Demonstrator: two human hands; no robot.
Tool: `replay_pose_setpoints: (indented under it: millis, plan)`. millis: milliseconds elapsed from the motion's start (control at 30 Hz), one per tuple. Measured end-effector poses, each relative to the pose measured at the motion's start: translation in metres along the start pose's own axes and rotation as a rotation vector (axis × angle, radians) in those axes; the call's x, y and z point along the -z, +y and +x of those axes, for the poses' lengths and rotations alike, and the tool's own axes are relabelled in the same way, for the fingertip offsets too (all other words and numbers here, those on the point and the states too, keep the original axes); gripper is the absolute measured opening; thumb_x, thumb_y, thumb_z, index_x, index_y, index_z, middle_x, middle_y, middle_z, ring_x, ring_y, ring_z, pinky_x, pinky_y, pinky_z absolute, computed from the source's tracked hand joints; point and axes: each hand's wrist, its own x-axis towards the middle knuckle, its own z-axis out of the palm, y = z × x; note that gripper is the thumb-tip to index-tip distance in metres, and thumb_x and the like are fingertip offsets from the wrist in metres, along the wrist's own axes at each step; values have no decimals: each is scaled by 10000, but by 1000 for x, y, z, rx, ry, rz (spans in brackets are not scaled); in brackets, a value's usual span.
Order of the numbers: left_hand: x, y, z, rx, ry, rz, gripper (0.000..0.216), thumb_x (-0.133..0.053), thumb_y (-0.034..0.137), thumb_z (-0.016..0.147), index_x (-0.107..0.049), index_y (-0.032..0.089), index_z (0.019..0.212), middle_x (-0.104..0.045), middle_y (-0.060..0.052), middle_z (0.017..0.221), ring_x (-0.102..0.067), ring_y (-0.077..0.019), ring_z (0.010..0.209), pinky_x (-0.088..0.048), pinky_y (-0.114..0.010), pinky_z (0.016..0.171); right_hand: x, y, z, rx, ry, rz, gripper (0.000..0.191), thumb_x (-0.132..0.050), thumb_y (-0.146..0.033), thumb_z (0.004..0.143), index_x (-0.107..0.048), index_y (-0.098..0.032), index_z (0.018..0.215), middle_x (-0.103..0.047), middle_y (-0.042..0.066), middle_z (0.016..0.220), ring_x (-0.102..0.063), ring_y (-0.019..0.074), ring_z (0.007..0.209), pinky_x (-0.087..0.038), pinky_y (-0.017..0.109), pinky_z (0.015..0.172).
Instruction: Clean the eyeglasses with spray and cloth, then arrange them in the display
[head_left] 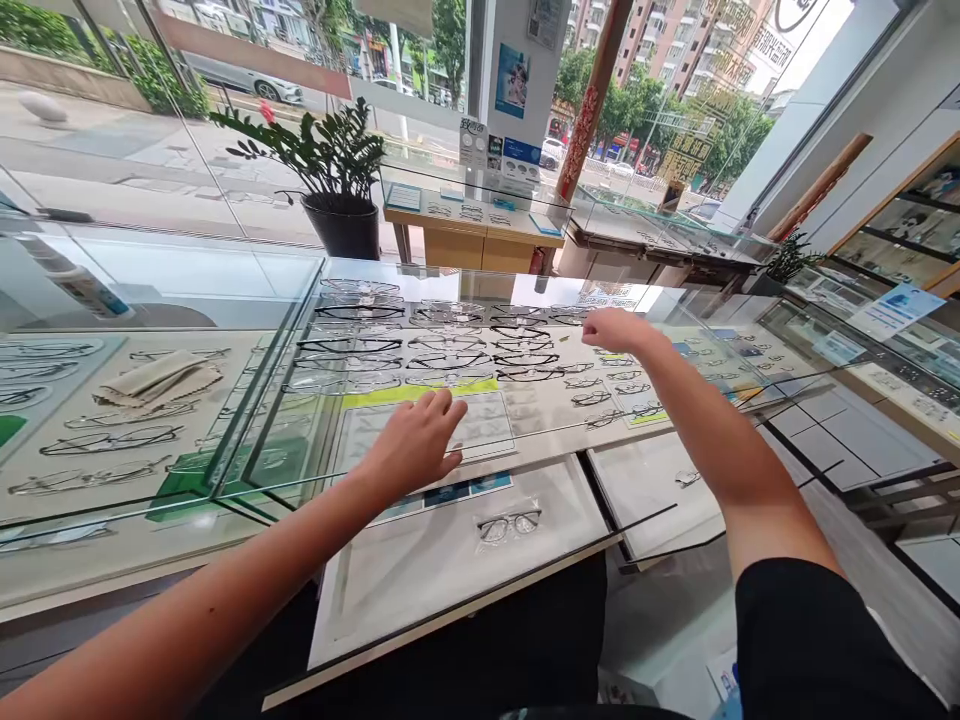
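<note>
My left hand (421, 437) lies over the glass top near the front of the display case, fingers loosely bent, thumb apart, holding nothing. Farther off, my right hand (616, 331) reaches across the glass with its fingers curled together; what they hold, if anything, is hidden. Close to its fingertips is the right end of the back row of eyeglasses (574, 315). Several rows of eyeglasses (448, 340) spread out between my hands and the case's back edge. In front of me, a pulled-out drawer (435, 590) bears one pair of dark-rimmed eyeglasses (510, 524).
Left, a second glass case holds eyeglasses and a folded beige cloth (159, 382), with a spray bottle (75, 280) near its back. Another open drawer (660, 490) sits to the right. A potted plant (341, 215) and more display cases (480, 225) stand behind, by the windows.
</note>
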Motion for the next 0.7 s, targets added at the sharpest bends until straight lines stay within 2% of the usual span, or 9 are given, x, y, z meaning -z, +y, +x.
replay_pose_setpoints:
  millis: [67, 133, 233, 333, 467, 600, 700]
  plan:
    - [1, 1, 1, 33, -15, -12, 394, -816, 332, 963, -701, 159, 1298, -711, -198, 1303, -678, -387, 1177, -527, -474, 908, -9, 18, 34, -36, 94, -45, 230, -659, -294, 1116, -850, -184, 1053, -802, 155, 1280, -673, 332, 1214, -554, 429, 1017]
    - [1, 3, 0, 48, -26, -21, 384, -820, 341, 962, -701, 162, 1281, -714, -184, 1274, -682, -379, 1155, -518, -469, 894, -23, 31, 60, -51, 148, -64, 243, -652, -282, 1116, -872, -179, 1128, -764, 182, 1409, -608, 385, 1350, -537, 490, 1122]
    - [2, 5, -3, 57, -29, -35, 350, -807, 348, 967, -704, 173, 1252, -720, -171, 1242, -684, -371, 1129, -507, -466, 883, -43, 46, 88, -48, 175, -73, 267, -661, -251, 1090, -882, -185, 1226, -744, 176, 1529, -560, 406, 1439, -516, 525, 1195]
    - [3, 7, -6, 57, -33, -33, 316, -788, 343, 976, -701, 183, 1234, -722, -165, 1237, -681, -364, 1124, -502, -466, 885, -57, 57, 110, -31, 167, -73, 259, -689, -220, 1041, -897, -190, 1192, -730, 145, 1619, -548, 391, 1501, -507, 514, 1228]
    - [4, 8, -8, 64, -43, -17, 307, -796, 357, 968, -695, 194, 1208, -721, -159, 1217, -671, -361, 1097, -494, -462, 861, -70, 65, 133, -8, 150, -70, 270, -702, -213, 992, -911, -211, 1164, -736, 103, 1652, -565, 374, 1534, -507, 503, 1238]
    - [4, 10, -10, 65, -49, -19, 306, -804, 377, 969, -696, 198, 1192, -716, -150, 1182, -673, -357, 1073, -491, -456, 831, -78, 68, 148, 10, 127, -66, 302, -700, -208, 980, -912, -230, 1195, -796, 69, 1578, -604, 346, 1500, -502, 456, 1234]
    - [5, 10, -10, 72, -63, -16, 313, -793, 384, 978, -701, 190, 1206, -715, -153, 1183, -679, -361, 1076, -498, -465, 830, -83, 67, 154, -1, 123, -65, 296, -693, -196, 984, -914, -213, 1181, -827, 82, 1513, -612, 344, 1465, -503, 427, 1205]
